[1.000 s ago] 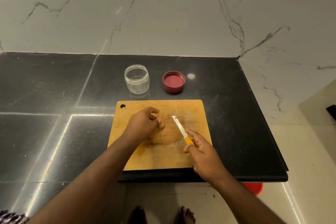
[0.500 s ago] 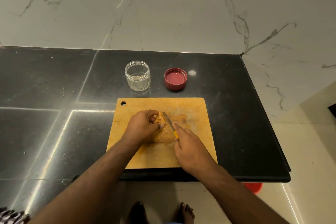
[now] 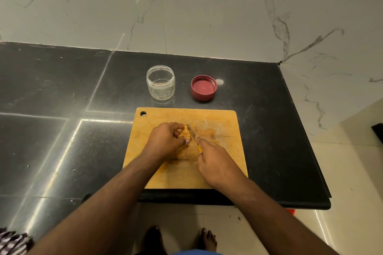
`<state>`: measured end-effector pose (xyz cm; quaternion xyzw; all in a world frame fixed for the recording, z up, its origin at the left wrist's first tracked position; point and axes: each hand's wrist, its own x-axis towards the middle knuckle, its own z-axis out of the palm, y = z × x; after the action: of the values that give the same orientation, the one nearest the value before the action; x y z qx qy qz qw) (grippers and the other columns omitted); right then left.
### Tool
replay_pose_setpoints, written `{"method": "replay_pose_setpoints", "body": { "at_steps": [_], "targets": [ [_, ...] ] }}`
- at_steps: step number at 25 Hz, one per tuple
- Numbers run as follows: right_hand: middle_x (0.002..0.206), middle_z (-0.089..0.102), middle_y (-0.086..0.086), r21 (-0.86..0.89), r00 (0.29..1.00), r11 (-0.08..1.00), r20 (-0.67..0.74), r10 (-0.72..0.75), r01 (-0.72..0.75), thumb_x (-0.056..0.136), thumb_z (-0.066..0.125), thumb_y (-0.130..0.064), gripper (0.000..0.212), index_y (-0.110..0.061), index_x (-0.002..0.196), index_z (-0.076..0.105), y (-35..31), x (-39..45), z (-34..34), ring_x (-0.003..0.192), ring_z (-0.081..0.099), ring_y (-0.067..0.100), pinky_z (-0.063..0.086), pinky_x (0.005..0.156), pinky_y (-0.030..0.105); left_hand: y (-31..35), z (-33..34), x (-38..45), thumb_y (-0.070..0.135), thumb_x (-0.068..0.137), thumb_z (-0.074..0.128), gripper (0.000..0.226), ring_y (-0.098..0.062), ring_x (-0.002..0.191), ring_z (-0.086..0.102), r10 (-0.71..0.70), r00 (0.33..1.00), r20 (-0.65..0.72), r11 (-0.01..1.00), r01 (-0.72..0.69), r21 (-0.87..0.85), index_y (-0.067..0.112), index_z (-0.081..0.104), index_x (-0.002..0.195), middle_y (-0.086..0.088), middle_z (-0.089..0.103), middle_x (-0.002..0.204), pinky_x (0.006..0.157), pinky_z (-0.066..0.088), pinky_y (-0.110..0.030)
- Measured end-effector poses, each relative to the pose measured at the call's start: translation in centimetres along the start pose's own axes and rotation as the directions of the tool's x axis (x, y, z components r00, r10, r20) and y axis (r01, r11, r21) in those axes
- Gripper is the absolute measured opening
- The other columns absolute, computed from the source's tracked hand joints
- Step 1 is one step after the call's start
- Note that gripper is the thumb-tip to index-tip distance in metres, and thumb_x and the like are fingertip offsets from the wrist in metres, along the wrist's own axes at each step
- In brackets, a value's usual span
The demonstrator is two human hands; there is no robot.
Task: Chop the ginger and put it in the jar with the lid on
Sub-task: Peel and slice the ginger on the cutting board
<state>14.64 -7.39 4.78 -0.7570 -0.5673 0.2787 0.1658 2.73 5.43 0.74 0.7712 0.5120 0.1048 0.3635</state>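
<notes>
A wooden cutting board (image 3: pixel 219 120) lies on the black counter. My left hand (image 3: pixel 165 141) pinches a piece of ginger (image 3: pixel 184 133) at the board's middle. Just below it lies a heap of chopped ginger (image 3: pixel 187 152). My right hand (image 3: pixel 217 163) grips a knife (image 3: pixel 191 133) with a yellow handle, its blade resting against the right side of the ginger piece. Behind the board stands an empty clear jar (image 3: pixel 160 82) without its lid. The red lid (image 3: pixel 203 87) lies upside down to the jar's right.
The black counter (image 3: pixel 62 130) ends at a front edge just below the board and at a right edge near the lid. A marble wall (image 3: pixel 186 6) rises behind. My bare feet (image 3: pixel 178 240) stand on the tiled floor.
My right hand swung the knife left from the open board onto the ginger piece. The left hand kept its hold on the ginger.
</notes>
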Motion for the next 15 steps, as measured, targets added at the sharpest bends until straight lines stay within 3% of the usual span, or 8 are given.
{"method": "replay_pose_setpoints", "body": {
  "at_steps": [6,13,15],
  "targets": [
    [0.150,0.044,0.002,-0.004,1.000,1.000,0.004,0.020,-0.020,0.101,0.036,-0.016,0.052,-0.021,0.152,0.032,-0.4,0.5,-0.3,0.133,0.044,0.018,0.036,0.108,0.028,0.2,-0.1,-0.1,0.031,0.082,0.080,0.057,-0.010,0.092,0.061,-0.010,1.000,0.012,1.000,0.010,-0.016,0.024,0.060,0.136,0.008,0.065,0.102,0.073,0.051,-0.024],
    [0.138,0.052,0.002,-0.039,1.000,0.999,0.000,0.004,-0.004,0.102,0.036,-0.018,0.050,-0.023,0.151,0.032,0.4,-2.7,-0.2,0.121,0.051,0.016,0.043,0.100,0.029,0.1,0.0,-0.2,0.033,0.082,0.081,0.056,-0.010,0.094,0.062,-0.042,0.999,-0.017,0.998,0.041,-0.039,0.026,0.062,0.134,0.008,0.065,0.102,0.077,0.052,-0.025],
    [0.132,0.053,0.001,-0.048,1.000,0.999,0.016,0.007,-0.006,0.102,0.034,-0.019,0.051,-0.024,0.152,0.029,0.7,-3.7,-0.2,0.113,0.053,0.014,0.045,0.091,0.027,0.1,0.0,-0.3,0.033,0.082,0.081,0.056,-0.011,0.095,0.062,-0.044,0.999,-0.018,0.998,0.043,-0.045,0.026,0.062,0.134,0.008,0.066,0.103,0.081,0.055,-0.028]
  ]
}}
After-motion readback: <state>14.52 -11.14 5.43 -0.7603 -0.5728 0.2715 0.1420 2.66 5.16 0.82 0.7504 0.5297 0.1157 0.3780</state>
